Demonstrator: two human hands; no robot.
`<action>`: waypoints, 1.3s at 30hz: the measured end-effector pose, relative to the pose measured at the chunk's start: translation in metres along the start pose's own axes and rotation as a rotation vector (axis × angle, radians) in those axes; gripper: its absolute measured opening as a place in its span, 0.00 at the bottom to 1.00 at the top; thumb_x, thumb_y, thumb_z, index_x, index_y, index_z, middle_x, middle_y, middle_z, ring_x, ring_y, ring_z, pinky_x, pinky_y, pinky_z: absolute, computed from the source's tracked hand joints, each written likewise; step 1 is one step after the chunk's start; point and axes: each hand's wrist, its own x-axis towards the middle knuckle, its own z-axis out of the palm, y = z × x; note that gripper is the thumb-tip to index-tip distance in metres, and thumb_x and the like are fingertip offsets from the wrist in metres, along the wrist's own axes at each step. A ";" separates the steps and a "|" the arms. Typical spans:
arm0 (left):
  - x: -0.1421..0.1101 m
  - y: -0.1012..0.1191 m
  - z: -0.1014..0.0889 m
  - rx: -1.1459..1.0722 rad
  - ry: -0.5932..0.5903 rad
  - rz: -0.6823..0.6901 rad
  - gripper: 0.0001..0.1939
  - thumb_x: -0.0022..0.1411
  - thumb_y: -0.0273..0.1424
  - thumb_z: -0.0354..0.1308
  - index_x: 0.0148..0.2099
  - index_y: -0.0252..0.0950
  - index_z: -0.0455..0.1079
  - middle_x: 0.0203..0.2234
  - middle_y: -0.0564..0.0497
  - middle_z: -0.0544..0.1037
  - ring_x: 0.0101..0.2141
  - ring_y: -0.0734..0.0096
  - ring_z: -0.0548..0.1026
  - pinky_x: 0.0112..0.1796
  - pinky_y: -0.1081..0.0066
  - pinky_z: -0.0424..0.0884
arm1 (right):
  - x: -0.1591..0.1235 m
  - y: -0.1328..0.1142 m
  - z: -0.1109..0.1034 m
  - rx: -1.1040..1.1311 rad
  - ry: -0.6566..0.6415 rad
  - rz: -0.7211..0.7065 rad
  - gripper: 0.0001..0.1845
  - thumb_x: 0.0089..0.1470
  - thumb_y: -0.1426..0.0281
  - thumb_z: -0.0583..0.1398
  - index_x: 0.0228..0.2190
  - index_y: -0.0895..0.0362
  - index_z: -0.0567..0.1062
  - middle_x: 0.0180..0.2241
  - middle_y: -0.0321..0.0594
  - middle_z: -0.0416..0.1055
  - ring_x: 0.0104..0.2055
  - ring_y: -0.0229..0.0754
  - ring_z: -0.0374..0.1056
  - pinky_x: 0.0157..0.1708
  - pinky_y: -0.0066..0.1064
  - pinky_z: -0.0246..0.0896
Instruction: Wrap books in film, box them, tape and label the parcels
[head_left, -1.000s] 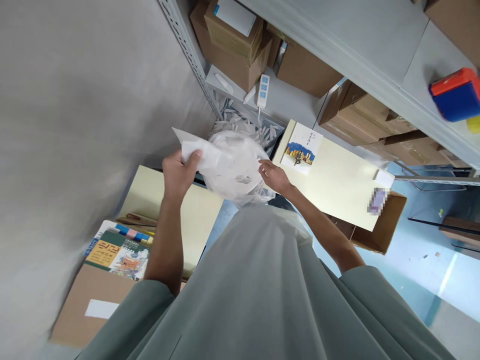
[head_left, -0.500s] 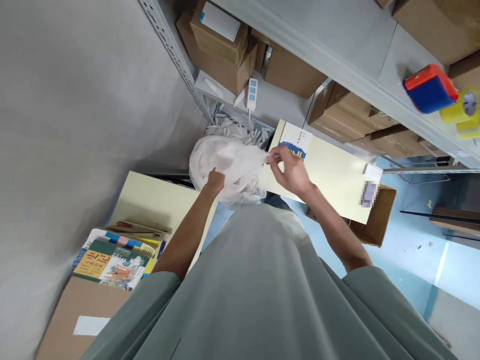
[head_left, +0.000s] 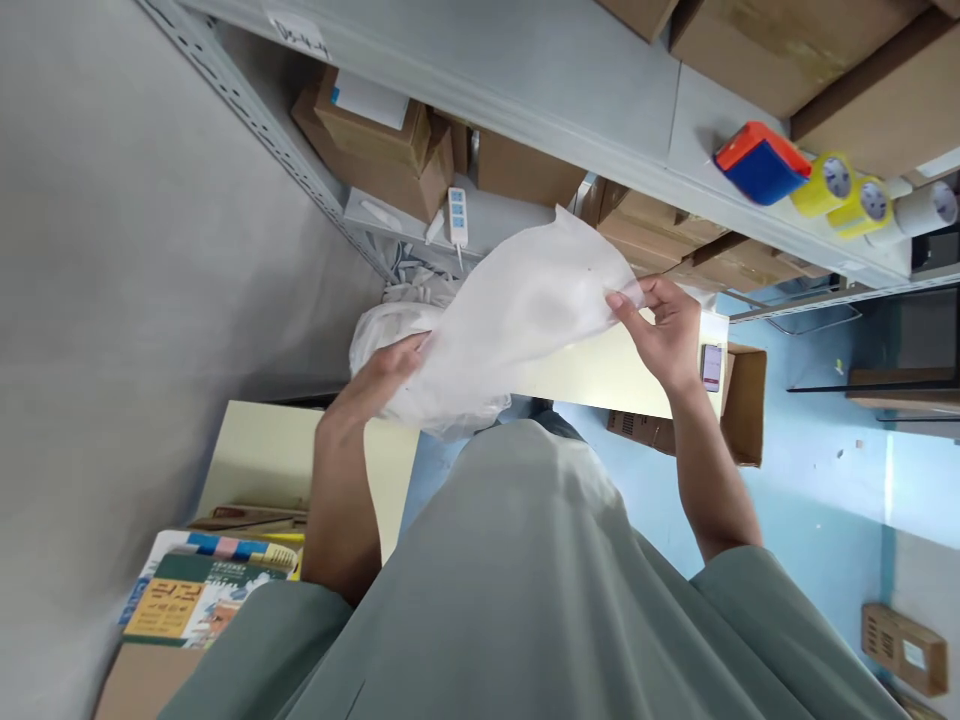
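A thin, whitish translucent sheet (head_left: 525,300) stretches between my hands; it may be foam wrap or a bag, I cannot tell which. My left hand (head_left: 386,372) pinches its lower left edge. My right hand (head_left: 660,325) grips the right edge between thumb and fingers. Beneath the sheet, on the left, sits a clear plastic bag (head_left: 375,335) with white material in it. The sheet hides much of the pale yellow table (head_left: 600,375), including where the book lay.
Grey shelving (head_left: 510,90) with cardboard boxes runs across the back. A power strip (head_left: 457,215) lies on the lower shelf; tape rolls (head_left: 825,185) stand on the upper one. A phone (head_left: 712,367) rests at the table's right end, near an open carton (head_left: 746,405). Books (head_left: 202,595) are stacked lower left.
The white sheet has come up out of the bag and is spread between my hands. My right hand moved right, my left hand moved left. The view has shifted somewhat.
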 end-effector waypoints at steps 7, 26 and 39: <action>0.038 0.042 0.102 -0.540 0.088 -0.196 0.31 0.44 0.45 0.84 0.46 0.35 0.83 0.43 0.42 0.88 0.50 0.47 0.86 0.51 0.58 0.84 | -0.025 0.079 -0.052 0.026 0.160 0.168 0.25 0.67 0.43 0.68 0.37 0.51 0.75 0.24 0.32 0.74 0.27 0.41 0.74 0.31 0.34 0.72; 0.156 0.051 0.378 0.671 0.181 -0.143 0.20 0.81 0.42 0.52 0.40 0.39 0.79 0.32 0.41 0.85 0.43 0.49 0.83 0.46 0.64 0.71 | -0.138 0.378 -0.150 0.151 0.050 0.762 0.37 0.58 0.30 0.60 0.32 0.52 0.73 0.29 0.43 0.80 0.32 0.46 0.74 0.34 0.36 0.70; 0.189 0.031 0.448 0.893 0.032 -0.300 0.23 0.82 0.41 0.48 0.64 0.32 0.75 0.52 0.29 0.85 0.54 0.37 0.82 0.54 0.53 0.74 | -0.140 0.458 -0.143 -0.145 -0.152 0.914 0.27 0.68 0.43 0.57 0.28 0.50 0.70 0.33 0.52 0.83 0.39 0.53 0.77 0.40 0.37 0.68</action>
